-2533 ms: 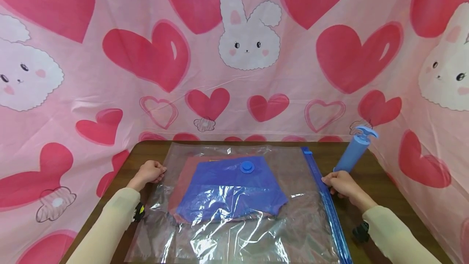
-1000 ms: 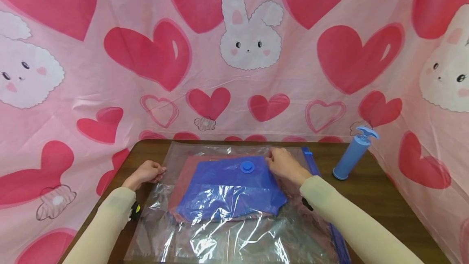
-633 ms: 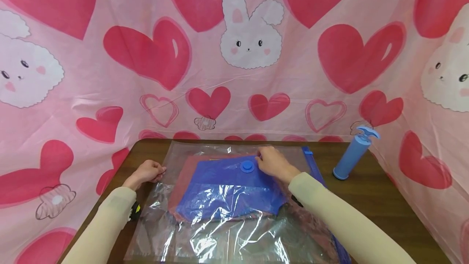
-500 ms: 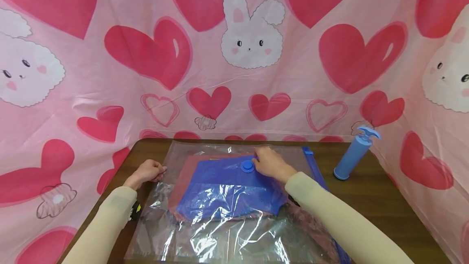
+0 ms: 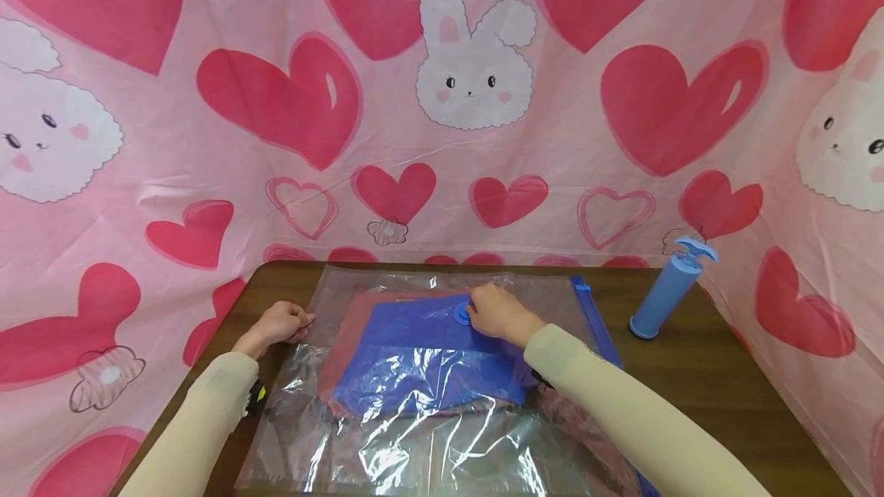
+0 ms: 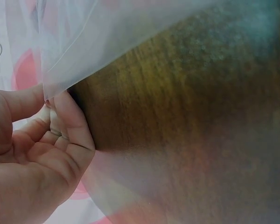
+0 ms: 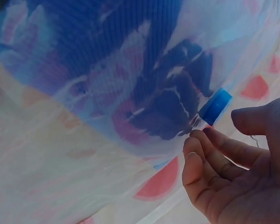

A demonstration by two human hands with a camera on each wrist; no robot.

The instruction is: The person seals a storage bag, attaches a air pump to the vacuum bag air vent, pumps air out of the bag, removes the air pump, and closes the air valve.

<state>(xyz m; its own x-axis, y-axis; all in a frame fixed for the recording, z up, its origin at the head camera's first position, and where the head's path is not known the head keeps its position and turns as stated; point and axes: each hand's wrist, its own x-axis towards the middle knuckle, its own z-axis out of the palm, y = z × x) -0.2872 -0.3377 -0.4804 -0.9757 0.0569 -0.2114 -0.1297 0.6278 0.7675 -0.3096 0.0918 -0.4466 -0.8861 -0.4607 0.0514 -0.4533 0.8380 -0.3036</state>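
Observation:
A clear vacuum storage bag [image 5: 414, 451] lies flat on the table, with folded blue clothing [image 5: 428, 351] and reddish clothing [image 5: 345, 343] inside. My left hand [image 5: 278, 322] pinches the bag's left edge; the left wrist view shows its thumb and index finger on the film. My right hand [image 5: 503, 311] is at the round blue valve cap [image 5: 462, 314] on the bag, partly covering it in the head view. In the right wrist view the thumb stands just off the cap [image 7: 216, 106], and the loosely bent fingers lie close beside it.
A blue hand pump [image 5: 665, 294] stands upright at the table's right side. The bag's blue zip strip [image 5: 594, 320] runs along its right edge, partly under the right sleeve. Behind the dark wooden table [image 5: 704, 374] hangs a pink curtain [image 5: 470, 152] with hearts and rabbits.
My right hand has left the zip strip at the bag's right edge and moved left across the bag to the valve cap. My left hand keeps its pinch on the left edge.

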